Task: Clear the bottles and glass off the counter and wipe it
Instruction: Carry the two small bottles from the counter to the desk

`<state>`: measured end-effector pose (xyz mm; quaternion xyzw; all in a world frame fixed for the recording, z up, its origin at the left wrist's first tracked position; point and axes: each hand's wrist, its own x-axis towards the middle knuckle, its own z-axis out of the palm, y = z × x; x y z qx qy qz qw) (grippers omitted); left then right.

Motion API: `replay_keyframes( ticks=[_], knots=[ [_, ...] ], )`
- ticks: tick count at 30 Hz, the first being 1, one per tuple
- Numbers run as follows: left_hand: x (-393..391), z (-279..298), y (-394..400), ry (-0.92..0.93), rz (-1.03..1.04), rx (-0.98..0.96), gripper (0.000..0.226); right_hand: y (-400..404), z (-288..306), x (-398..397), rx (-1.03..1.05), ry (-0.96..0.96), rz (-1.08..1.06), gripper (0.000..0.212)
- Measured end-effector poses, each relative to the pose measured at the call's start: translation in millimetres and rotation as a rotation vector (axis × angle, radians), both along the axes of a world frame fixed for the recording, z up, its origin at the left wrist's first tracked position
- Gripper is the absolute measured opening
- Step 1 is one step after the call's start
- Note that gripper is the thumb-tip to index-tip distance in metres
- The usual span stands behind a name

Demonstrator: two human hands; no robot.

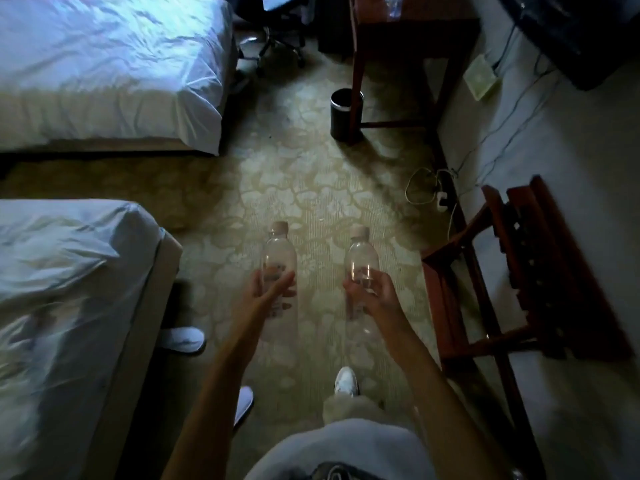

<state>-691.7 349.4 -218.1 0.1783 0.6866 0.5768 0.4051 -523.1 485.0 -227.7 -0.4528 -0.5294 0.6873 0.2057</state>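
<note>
I hold two clear plastic bottles with pale caps out in front of me over the patterned carpet. My left hand grips the left bottle around its middle. My right hand grips the right bottle the same way. Both bottles look empty and point away from me. The counter and the glass are not in view.
A dark round waste bin stands ahead beside the leg of a wooden desk. Two white beds lie on the left. A wooden luggage rack stands on the right, with cables and a plug by the wall. White slippers sit near the closer bed.
</note>
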Motion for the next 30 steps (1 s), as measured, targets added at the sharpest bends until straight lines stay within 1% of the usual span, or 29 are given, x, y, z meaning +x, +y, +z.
replay_keyframes(
  ticks=[1,3,4,7,10,13,15,18,22,24,27,30],
  knots=[
    [-16.0,6.2,24.5,0.029,0.005,0.011,0.070,27.5,4.6,-17.7,0.006,0.011,0.009,0.029],
    [-43.9,14.5,65.8,0.047,0.017,0.009,0.068,75.1,9.3,-48.9,-0.002,0.017,0.016,0.051],
    [-56.1,17.3,83.0,0.038,0.024,0.012,0.068,95.5,11.8,-63.9,-0.009,0.016,0.015,0.055],
    [-95.4,8.8,133.6,0.021,0.054,-0.019,0.068,153.0,7.5,-109.9,-0.026,0.018,0.041,0.053],
    [-136.9,-14.3,183.7,-0.054,0.092,-0.042,0.063,202.6,-16.6,-150.9,-0.104,-0.018,0.062,0.054],
    [-191.2,-38.4,249.7,-0.077,0.115,-0.066,0.068,259.2,-42.2,-199.7,-0.144,-0.076,0.057,0.060],
    [-235.5,-45.7,301.6,-0.066,0.108,-0.064,0.073,308.8,-44.4,-239.1,-0.141,-0.093,0.055,0.062],
    [-304.7,-35.5,385.7,-0.042,0.060,-0.058,0.076,394.2,-29.9,-302.6,-0.079,-0.092,0.042,0.064],
    [-392.0,0.9,496.0,0.048,-0.037,0.000,0.064,500.7,8.3,-384.6,-0.014,-0.033,0.005,0.065],
    [-426.1,15.0,542.6,0.070,-0.059,0.014,0.064,542.3,17.9,-416.5,-0.001,-0.024,-0.004,0.066],
    [-469.9,15.2,606.3,0.077,-0.074,0.011,0.062,598.0,10.5,-457.7,-0.035,-0.026,-0.019,0.068],
    [-506.0,-4.3,667.4,0.039,-0.068,-0.035,0.058,653.9,-12.2,-496.6,-0.088,-0.030,-0.055,0.071]
  ],
)
